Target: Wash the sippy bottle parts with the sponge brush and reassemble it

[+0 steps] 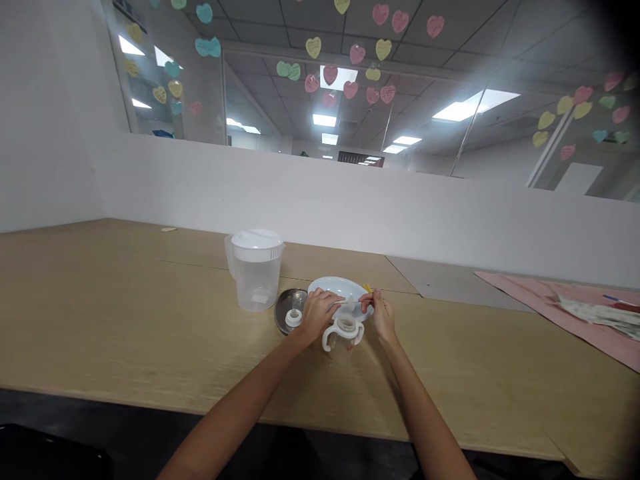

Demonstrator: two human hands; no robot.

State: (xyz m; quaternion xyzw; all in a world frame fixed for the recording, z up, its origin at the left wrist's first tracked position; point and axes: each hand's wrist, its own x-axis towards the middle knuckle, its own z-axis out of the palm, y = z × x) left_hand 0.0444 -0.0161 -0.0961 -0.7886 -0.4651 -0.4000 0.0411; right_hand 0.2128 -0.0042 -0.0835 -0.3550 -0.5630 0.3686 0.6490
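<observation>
My left hand (317, 312) and my right hand (383, 317) are both closed, fingertips facing each other over a white bowl (320, 284). Between them is a small translucent piece (351, 303), perhaps a bottle teat, with a thin pale stick-like part running toward both hands. A short yellow tip (369, 288) shows just above my right fingers; what it belongs to is hidden. Just below the hands, a clear baby bottle (345, 328) with white side handles stands uncapped on the table.
Left of my hands, a round metal dish (283, 308) holds a white ring-shaped bottle part (293, 319) and a clear cup-like piece. Behind it stands a lidded translucent pitcher (257, 280). A pink cloth (525, 293) lies far right, with a pen and white fabric on it.
</observation>
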